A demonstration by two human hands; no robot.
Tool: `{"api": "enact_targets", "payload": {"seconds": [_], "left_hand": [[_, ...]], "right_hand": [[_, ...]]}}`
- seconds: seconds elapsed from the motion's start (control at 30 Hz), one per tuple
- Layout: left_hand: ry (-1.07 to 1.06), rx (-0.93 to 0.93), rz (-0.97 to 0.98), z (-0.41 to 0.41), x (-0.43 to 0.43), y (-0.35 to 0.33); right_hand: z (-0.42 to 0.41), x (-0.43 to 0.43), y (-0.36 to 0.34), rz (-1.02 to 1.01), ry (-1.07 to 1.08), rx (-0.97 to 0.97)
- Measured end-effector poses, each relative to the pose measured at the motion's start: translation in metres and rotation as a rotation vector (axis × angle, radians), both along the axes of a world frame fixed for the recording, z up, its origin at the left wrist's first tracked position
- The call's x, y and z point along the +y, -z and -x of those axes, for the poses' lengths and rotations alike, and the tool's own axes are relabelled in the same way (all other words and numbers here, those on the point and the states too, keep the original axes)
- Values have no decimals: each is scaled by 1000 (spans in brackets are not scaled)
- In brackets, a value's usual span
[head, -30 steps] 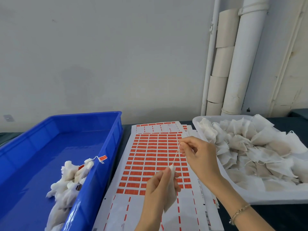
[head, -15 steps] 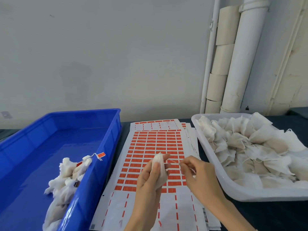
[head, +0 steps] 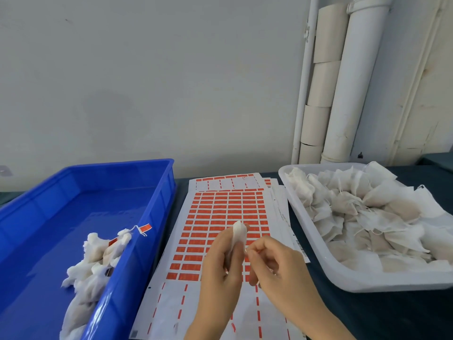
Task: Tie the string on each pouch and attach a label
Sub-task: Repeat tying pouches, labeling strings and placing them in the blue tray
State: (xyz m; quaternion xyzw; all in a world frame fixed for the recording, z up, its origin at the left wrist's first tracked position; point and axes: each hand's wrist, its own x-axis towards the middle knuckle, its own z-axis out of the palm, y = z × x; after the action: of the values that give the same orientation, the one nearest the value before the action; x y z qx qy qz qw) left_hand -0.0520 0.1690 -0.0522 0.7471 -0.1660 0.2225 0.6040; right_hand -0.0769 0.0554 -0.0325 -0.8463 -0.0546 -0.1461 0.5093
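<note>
While the left hand grips a white pouch above the sheet of red labels, the pouch stands nearly upright. Its long axis is vertical and its rounded end points up and away from the person. The right hand is just beside it, fingers curled, thumb and forefinger pinching the string at the pouch's right edge. Bunched pouches lie in the blue bin on the left; flat ones fill the white tray on the right.

Blue bin left, tray right, label sheets between, seemingly flat
</note>
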Motion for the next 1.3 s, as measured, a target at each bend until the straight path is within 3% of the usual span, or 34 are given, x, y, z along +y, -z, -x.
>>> {"api": "enact_targets", "payload": {"seconds": [0.23,0.47,0.57,0.67,0.8,0.9,1.07,1.3], "left_hand": [[7,-90,-212,-2,5,-2],[33,-140,-249,-6,5,1],[100,-19,-25,-4,6,-4],[172,252,221,1,6,-18],[165,478,392,-3,9,-17],[205,503,427,-5,9,-16],[274,449,289,-1,10,-19],[127,352,65,-5,10,-7]], "right_hand": [[-2,2,-4,-20,21,-78],[-1,9,-11,59,-19,-245],[2,9,-10,16,-48,-298],[4,2,-9,-117,39,-325],[-6,-7,-3,-204,83,-144],[-14,-7,4,-229,10,18],[-19,-7,4,-360,-75,150],[-21,-6,5,-467,-26,304]]}}
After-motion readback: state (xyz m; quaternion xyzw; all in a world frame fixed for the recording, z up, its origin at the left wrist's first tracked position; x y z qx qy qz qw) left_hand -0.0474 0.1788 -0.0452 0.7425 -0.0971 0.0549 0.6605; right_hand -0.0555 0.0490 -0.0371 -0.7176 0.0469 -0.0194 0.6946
